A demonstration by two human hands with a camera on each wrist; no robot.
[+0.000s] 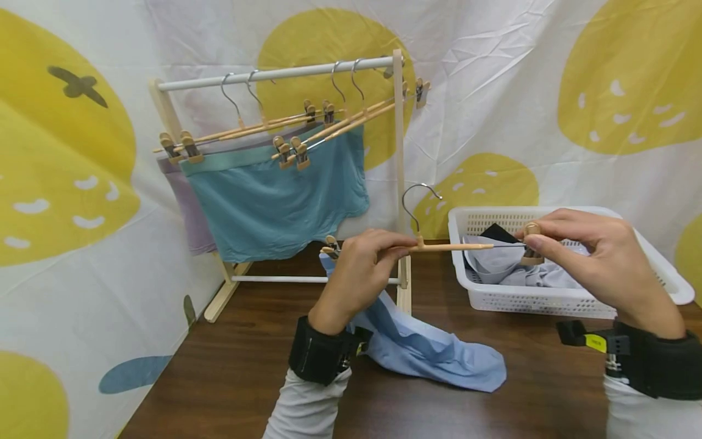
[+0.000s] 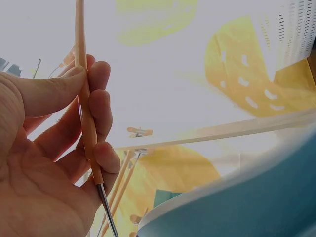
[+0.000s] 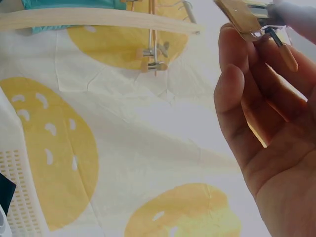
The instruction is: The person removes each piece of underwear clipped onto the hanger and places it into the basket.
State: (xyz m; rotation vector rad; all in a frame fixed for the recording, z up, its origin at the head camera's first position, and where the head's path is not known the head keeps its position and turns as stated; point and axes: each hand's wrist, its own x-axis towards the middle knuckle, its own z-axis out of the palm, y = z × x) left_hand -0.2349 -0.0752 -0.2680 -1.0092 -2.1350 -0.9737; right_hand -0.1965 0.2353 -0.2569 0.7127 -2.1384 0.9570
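Note:
A wooden clip hanger with a metal hook is held level above the table. My left hand grips its bar just left of the hook, fingers curled round the wood in the left wrist view. With thumb and fingers, my right hand pinches the clip at the hanger's right end; that clip has no cloth in it. A light blue garment hangs by the left clip, partly behind my left hand, and its other end trails down over the table.
A wooden rack at the back left bears several clip hangers, with teal underpants and a mauve garment hanging there. At the right stands a white basket with grey and black clothes in it. A patterned curtain hangs behind.

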